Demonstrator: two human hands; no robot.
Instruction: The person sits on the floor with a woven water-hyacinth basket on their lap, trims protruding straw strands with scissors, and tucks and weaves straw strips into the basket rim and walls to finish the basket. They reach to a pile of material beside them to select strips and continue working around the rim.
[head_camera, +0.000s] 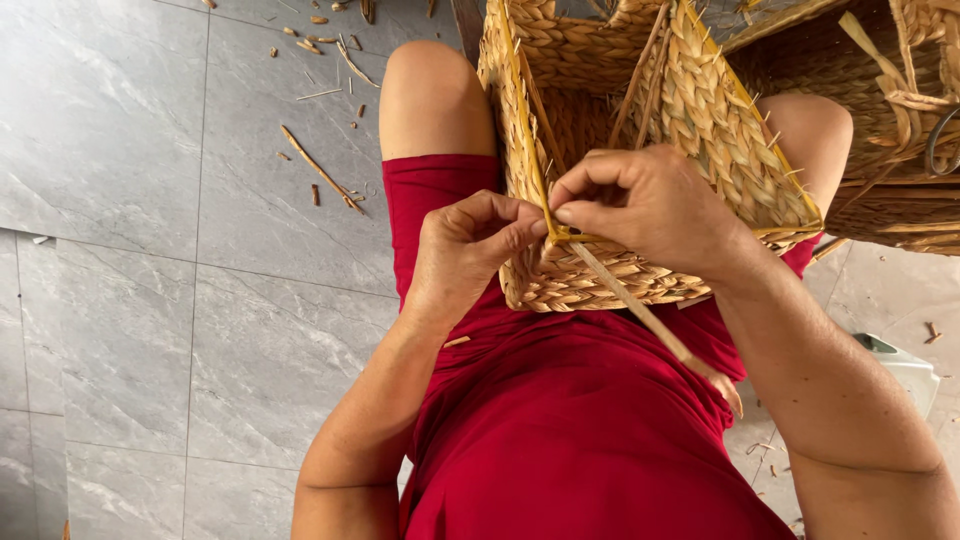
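A square woven straw basket (700, 120) rests on my lap, its near corner turned toward me. My left hand (465, 250) pinches the basket's yellow rim at that corner. My right hand (650, 205) is closed on a long flat straw strip (640, 310) right beside the left fingertips. The strip runs from the corner down and to the right across my red clothing. Both hands touch the basket's edge.
A second, darker woven basket (880, 130) stands at the upper right behind the first. Straw scraps (320, 170) lie scattered on the grey tiled floor (150, 250) at the upper left. A pale object (905, 365) sits by my right forearm.
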